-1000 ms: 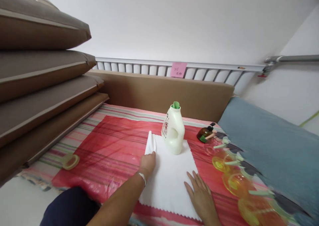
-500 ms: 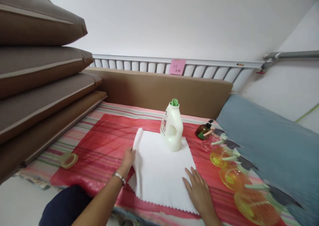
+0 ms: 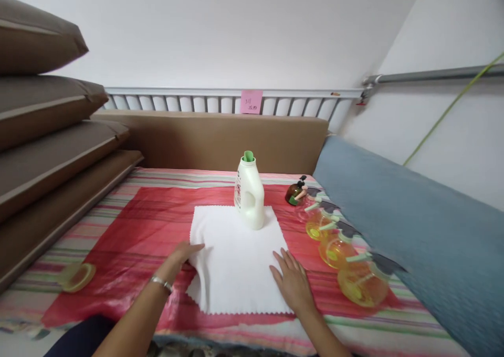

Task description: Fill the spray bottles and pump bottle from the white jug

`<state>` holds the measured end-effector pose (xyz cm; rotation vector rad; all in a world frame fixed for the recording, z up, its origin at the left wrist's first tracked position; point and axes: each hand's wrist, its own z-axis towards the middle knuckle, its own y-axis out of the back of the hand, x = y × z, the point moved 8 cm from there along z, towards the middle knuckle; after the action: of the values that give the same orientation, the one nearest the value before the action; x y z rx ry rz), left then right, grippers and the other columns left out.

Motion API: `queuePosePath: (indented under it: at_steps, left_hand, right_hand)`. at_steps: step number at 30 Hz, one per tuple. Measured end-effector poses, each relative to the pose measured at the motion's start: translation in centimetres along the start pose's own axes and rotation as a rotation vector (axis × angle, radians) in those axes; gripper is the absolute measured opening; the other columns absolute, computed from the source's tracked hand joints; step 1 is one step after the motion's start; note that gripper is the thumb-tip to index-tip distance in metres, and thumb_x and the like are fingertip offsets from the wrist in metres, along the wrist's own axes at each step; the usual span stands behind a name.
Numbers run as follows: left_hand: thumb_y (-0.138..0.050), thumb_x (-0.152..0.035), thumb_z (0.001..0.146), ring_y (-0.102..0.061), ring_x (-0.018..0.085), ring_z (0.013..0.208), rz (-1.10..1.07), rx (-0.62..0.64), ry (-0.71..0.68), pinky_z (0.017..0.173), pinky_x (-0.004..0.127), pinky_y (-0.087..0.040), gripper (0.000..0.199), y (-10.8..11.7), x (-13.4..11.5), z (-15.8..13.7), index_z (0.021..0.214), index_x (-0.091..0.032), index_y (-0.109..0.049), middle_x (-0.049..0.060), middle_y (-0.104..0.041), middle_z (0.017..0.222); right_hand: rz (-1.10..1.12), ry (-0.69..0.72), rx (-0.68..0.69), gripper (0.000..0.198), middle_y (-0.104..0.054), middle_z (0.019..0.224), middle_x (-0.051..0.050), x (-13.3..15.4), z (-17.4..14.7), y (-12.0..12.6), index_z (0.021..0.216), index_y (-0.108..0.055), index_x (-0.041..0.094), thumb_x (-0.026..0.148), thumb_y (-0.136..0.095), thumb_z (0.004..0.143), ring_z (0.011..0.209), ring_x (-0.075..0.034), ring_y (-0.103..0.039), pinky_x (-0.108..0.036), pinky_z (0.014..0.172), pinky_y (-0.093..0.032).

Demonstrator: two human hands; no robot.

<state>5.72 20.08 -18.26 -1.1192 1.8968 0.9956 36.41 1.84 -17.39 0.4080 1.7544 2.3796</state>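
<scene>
A square white cloth (image 3: 240,273) with zigzag-cut edges lies on a red plastic sheet. At its left edge, my left hand (image 3: 185,252) has the thumb on top and the other fingers hidden at or under the border, which is raised in a fold. My right hand (image 3: 291,278) rests flat near the lower right edge, fingers spread over cloth and sheet. On the cloth's far part stands an upright white jug-shaped bottle (image 3: 254,199) with a handle and an uncapped green spout.
Along the right runs a row of round pump bottles (image 3: 360,283), several holding yellow liquid, and a brown one (image 3: 293,193). A translucent round lid-like piece (image 3: 79,277) lies left. Brown cushions (image 3: 51,173) are stacked at left; a blue padded panel (image 3: 378,205) borders the right.
The view has swung right, shifting everything leftward. The cloth's rolled-up left edge has been lowered flatter, and my left thumb now stretches over it. My right hand stays flat on the cloth.
</scene>
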Motion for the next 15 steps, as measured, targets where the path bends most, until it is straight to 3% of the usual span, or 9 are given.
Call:
queuePosePath:
  at_steps: [3,9,15]
  left_hand:
    - [-0.063,-0.035,0.062,-0.057,0.016,0.05,0.024,-0.009,-0.043,0.049,0.027,-0.045,0.027,0.5,0.3,-0.8,0.074,-0.012,-0.058,0.0,-0.06,0.055]
    - [-0.057,-0.026,0.064,-0.053,0.014,0.051,0.184,-0.168,-0.177,0.046,0.023,-0.037,0.012,1.3,-0.3,-0.3,0.065,-0.014,-0.055,-0.002,-0.055,0.053]
    - [-0.059,-0.036,0.064,-0.054,0.017,0.053,0.342,-0.225,-0.219,0.046,0.024,-0.036,0.022,1.3,-0.8,-0.3,0.064,-0.015,-0.052,-0.001,-0.054,0.052]
  right_hand:
    - [0.008,-0.002,-0.006,0.047,-0.045,0.136,-0.01,0.0,0.0,0.1,0.126,-0.05,0.022,0.045,-0.037,0.087,0.127,-0.025,-0.035,-0.041,0.103,-0.026]
    - [0.048,-0.012,-0.008,0.045,-0.045,0.136,-0.01,0.1,0.0,0.3,0.125,-0.05,0.021,0.043,-0.038,0.087,0.127,-0.025,-0.035,-0.041,0.104,-0.023]
    - [0.081,-0.051,0.001,0.044,-0.043,0.137,-0.009,0.2,-0.1,0.8,0.126,-0.049,0.022,0.042,-0.039,0.087,0.128,-0.025,-0.032,-0.042,0.104,-0.022]
